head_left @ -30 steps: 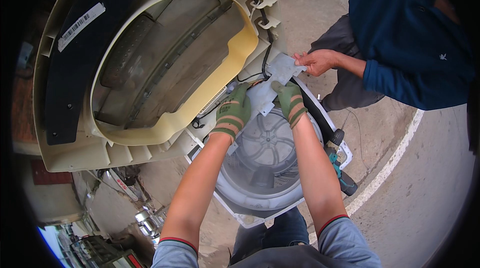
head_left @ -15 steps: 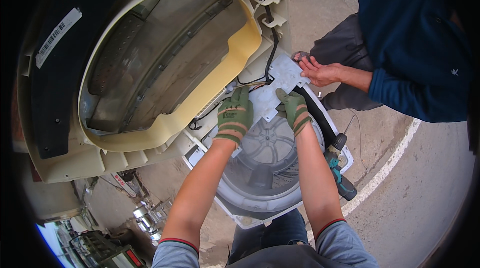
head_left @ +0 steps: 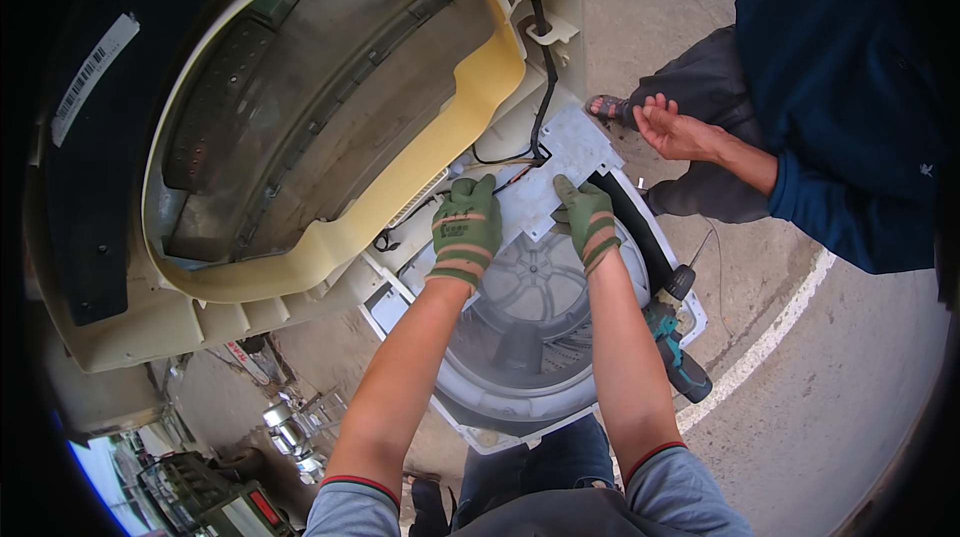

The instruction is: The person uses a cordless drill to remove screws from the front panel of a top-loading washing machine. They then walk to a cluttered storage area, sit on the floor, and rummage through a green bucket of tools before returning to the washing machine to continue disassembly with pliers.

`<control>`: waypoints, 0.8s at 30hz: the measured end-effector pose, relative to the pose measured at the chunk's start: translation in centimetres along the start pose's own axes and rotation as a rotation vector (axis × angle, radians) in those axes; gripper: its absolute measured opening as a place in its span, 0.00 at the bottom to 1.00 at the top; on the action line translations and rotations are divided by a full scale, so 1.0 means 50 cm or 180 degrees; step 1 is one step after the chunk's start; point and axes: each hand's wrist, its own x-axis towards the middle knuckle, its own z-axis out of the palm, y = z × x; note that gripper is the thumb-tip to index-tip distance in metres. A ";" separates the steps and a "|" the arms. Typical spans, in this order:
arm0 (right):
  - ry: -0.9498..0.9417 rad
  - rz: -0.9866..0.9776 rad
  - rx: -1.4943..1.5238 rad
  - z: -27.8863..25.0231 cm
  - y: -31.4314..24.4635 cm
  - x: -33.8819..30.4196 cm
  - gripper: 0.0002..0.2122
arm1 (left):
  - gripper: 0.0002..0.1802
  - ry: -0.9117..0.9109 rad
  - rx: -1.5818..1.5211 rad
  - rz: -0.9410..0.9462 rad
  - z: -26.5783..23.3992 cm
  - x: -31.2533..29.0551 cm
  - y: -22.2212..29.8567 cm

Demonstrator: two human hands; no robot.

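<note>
A whitish metal plate (head_left: 528, 203) lies across the back of an open top-loading washing machine's tub (head_left: 535, 282). My left hand (head_left: 467, 225), in a green glove, is closed at the plate's left side, its fingertips partly hidden. My right hand (head_left: 588, 221), gloved the same way, pinches the plate's right front edge, thumb on top and fingers underneath. Thin wires and a black cable (head_left: 546, 102) run to an opening near the plate's middle. The cream top cover (head_left: 400, 227), with its large oval opening, stands tilted up at the left.
A teal cordless drill (head_left: 682, 362) rests at the machine's right rim. At the right stands another person in a dark blue sleeve, a bare hand (head_left: 685, 132) held near the plate. Metal hardware (head_left: 290, 427) lies on the ground at lower left. A white line crosses the pavement.
The other person's hand has drawn back to the right, away from the plate. The tilted cover sits slightly farther left in view. My hands stay at nearly the same places on the plate.
</note>
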 end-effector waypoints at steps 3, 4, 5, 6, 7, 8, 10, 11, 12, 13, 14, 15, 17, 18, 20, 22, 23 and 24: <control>-0.0011 -0.0005 -0.0018 -0.001 0.000 -0.003 0.20 | 0.16 0.0132 -0.0063 0.0030 0.008 -0.003 -0.007; -0.0006 0.0007 -0.0026 -0.003 0.004 0.001 0.20 | 0.15 0.0162 -0.0083 0.0044 0.009 -0.003 -0.006; -0.0001 0.0020 -0.0034 -0.005 0.009 0.007 0.20 | 0.14 0.0107 -0.0101 -0.0005 0.010 -0.001 -0.004; -0.0009 0.0028 -0.0036 -0.003 0.008 0.006 0.20 | 0.13 0.0061 -0.0106 -0.0054 0.008 0.001 -0.003; -0.0013 -0.0007 -0.0086 -0.004 0.008 0.003 0.20 | 0.13 0.0015 -0.0112 -0.0104 0.006 0.003 -0.002; -0.0017 -0.0041 -0.0136 -0.006 0.008 -0.001 0.19 | 0.12 0.0012 -0.0126 -0.0130 0.004 0.007 -0.001; -0.0045 -0.0098 -0.0327 -0.011 0.012 -0.004 0.19 | 0.10 0.0006 -0.0161 -0.0195 0.002 0.012 0.001; -0.0067 -0.0121 -0.0461 -0.016 0.018 -0.001 0.19 | 0.09 0.0059 -0.0254 -0.0173 0.005 0.011 -0.003; -0.0088 -0.0148 -0.0592 -0.016 0.015 -0.006 0.19 | 0.09 0.0115 -0.0348 -0.0147 0.009 0.010 -0.010; -0.0056 -0.0194 -0.0550 -0.014 0.013 -0.011 0.19 | 0.08 0.0171 -0.0441 -0.0120 0.012 0.010 -0.016; -0.0024 -0.0239 -0.0507 -0.013 0.012 -0.017 0.19 | 0.09 0.0172 -0.0453 -0.0113 0.016 0.010 -0.019; 0.0012 -0.0285 -0.0458 -0.012 0.009 -0.025 0.19 | 0.09 0.0171 -0.0465 -0.0100 0.017 0.012 -0.019; 0.0282 -0.0699 -0.0575 -0.022 0.032 -0.014 0.20 | 0.09 0.0192 -0.0526 -0.0111 0.017 0.012 -0.015; 0.0410 -0.0902 -0.0638 -0.021 0.033 -0.017 0.20 | 0.09 0.0215 -0.0572 -0.0146 0.015 0.009 -0.008; 0.0613 -0.1070 -0.0931 -0.027 0.036 -0.027 0.21 | 0.09 0.0219 -0.0590 -0.0191 0.019 0.007 -0.006; 0.0654 -0.1148 -0.1163 -0.022 0.018 -0.057 0.23 | 0.08 0.0187 -0.0515 -0.0235 0.020 0.004 -0.014; 0.0616 -0.1143 -0.1253 -0.020 0.008 -0.072 0.23 | 0.09 0.0189 -0.0501 -0.0228 0.022 0.002 -0.016; 0.0584 -0.1135 -0.1342 -0.019 0.002 -0.082 0.24 | 0.09 0.0187 -0.0489 -0.0217 0.023 0.001 -0.015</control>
